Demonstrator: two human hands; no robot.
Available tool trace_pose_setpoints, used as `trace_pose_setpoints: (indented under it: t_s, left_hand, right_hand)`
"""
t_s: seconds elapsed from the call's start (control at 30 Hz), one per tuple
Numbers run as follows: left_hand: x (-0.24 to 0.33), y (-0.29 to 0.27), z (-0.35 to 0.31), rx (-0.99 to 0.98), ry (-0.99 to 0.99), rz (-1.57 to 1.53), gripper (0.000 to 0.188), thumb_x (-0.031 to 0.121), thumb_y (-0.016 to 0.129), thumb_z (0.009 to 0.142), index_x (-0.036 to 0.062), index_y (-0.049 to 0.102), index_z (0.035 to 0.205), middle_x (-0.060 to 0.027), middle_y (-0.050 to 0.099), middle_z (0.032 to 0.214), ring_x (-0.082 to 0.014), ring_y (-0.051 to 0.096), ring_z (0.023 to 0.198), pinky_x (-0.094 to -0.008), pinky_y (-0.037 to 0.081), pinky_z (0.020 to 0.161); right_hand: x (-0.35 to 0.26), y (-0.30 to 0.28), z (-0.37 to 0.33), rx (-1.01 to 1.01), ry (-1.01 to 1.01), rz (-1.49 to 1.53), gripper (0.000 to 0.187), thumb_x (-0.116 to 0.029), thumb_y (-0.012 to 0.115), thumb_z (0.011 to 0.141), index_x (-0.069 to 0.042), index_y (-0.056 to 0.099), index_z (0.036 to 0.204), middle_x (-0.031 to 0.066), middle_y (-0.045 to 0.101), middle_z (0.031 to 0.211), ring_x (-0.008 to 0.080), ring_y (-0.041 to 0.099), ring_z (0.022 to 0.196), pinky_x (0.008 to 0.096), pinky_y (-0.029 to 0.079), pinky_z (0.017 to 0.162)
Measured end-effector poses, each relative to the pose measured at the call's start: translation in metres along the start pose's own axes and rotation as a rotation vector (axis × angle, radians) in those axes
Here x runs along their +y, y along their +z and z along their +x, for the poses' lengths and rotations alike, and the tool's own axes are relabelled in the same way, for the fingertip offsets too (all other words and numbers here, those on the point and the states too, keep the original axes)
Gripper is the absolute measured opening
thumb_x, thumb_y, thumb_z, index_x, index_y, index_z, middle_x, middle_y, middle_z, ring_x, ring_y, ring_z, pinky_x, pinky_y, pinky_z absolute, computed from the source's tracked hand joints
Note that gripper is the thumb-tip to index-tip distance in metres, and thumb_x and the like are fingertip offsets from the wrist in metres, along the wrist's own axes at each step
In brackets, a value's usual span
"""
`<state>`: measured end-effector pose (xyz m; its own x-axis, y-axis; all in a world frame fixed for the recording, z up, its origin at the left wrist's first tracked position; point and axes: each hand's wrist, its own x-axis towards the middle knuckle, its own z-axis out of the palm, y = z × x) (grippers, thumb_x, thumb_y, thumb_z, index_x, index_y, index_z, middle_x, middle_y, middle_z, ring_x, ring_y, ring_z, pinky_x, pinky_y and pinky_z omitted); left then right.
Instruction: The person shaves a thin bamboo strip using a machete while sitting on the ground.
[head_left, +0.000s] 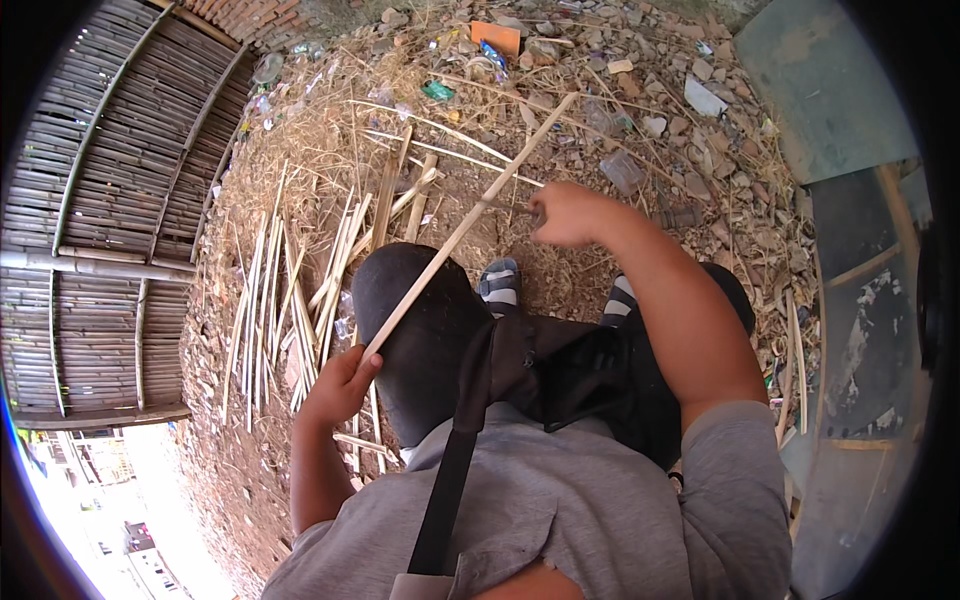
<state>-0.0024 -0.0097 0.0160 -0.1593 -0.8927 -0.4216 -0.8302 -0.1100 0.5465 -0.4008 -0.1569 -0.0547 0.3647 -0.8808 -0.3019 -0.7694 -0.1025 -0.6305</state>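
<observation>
My left hand [340, 387] is closed around the near end of a long, pale bamboo strip [440, 259]. The strip slants away over my left knee, up and to the right. My right hand [568, 214] is wrapped round the handle of a knife [513, 208], and the fist hides most of that handle. Its thin dark blade meets the strip beyond the strip's middle. On the ground to the left lie several thin split bamboo strips [262, 300], and a few thicker pieces [386, 195] rest beyond my left knee.
A bamboo slat fence [110, 170] stands on the left. Rubble [690, 140], dry straw and litter cover the ground ahead, with an orange piece [496, 39] among them. Grey sheet panels [830, 90] line the right side. My sandalled foot [499, 284] is between the strips and my right hand.
</observation>
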Motion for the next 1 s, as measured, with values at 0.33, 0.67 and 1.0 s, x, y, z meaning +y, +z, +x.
trace_pose_setpoints:
  t_s: [0.33,0.67,1.0]
  left_hand:
    - [0.01,0.001,-0.004,0.039,-0.013,0.117,0.047,0.041,0.056,0.103,-0.0041,0.058,0.089,-0.0171,0.059,0.07,-0.0265,0.057,0.065,-0.0409,0.045,0.063]
    - [0.003,0.002,-0.001,-0.011,-0.012,0.014,0.047,0.041,0.055,0.104,-0.0037,0.06,0.093,-0.0108,0.056,0.068,-0.0187,0.053,0.066,-0.0385,0.044,0.062]
    - [0.01,0.001,-0.001,0.045,0.004,0.191,0.046,0.04,0.058,0.101,-0.003,0.055,0.084,-0.0249,0.061,0.07,-0.0434,0.062,0.067,-0.0482,0.045,0.061]
  right_hand:
    - [0.023,-0.025,0.001,0.066,0.187,0.046,0.049,-0.03,0.076,0.075,-0.001,0.07,0.115,0.0195,0.072,0.102,0.0338,0.07,0.096,0.0427,0.055,0.087]
    - [0.012,-0.015,0.001,-0.043,0.037,-0.063,0.048,-0.033,0.078,0.077,-0.006,0.07,0.116,0.0184,0.072,0.099,0.0322,0.07,0.095,0.043,0.054,0.084]
    - [-0.034,-0.006,-0.018,-0.124,-0.075,-0.194,0.043,-0.026,0.069,0.077,-0.007,0.071,0.115,0.019,0.072,0.106,0.0335,0.069,0.101,0.0452,0.054,0.089]
